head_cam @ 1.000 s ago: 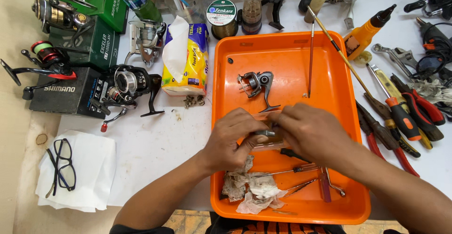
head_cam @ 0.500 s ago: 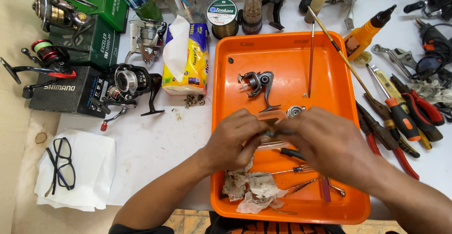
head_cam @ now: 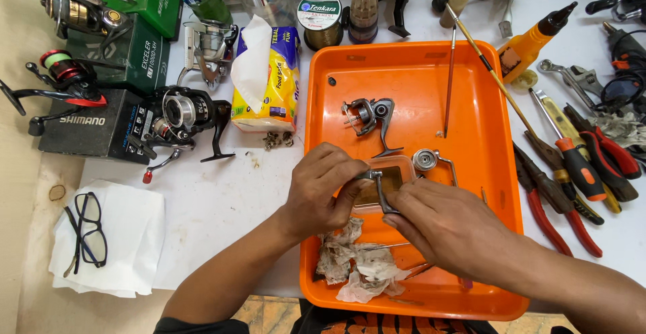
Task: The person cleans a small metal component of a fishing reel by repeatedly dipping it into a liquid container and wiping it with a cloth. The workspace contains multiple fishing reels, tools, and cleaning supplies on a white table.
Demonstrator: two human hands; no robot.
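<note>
— How far has the reel work got, judging by what is laid out?

— A dismantled state is shown. A small grey metal reel part (head_cam: 378, 189) is held over the orange tray (head_cam: 501, 193), above a clear plastic tub (head_cam: 397, 167). The grip of the left hand (head_cam: 323, 189) is closed on one end of the part, and the other end is pinched by the fingers of the right hand (head_cam: 447, 223).

— What has been taken off already?

— A stripped reel body (head_cam: 370, 115) lies apart at the tray's middle, and a round metal piece (head_cam: 425, 159) is set just beside the tub. Soiled wipes (head_cam: 356, 267) are heaped at the near edge, so some cleaning is judged done.

— And what is left?

— Nothing is seen rejoined; the parts remain separate, so reassembly is judged outstanding. A thin brush (head_cam: 449, 82) rests in the tray, and pliers (head_cam: 558, 213) and screwdrivers (head_cam: 579, 166) are kept on the counter (head_cam: 215, 199) to the right.
</note>
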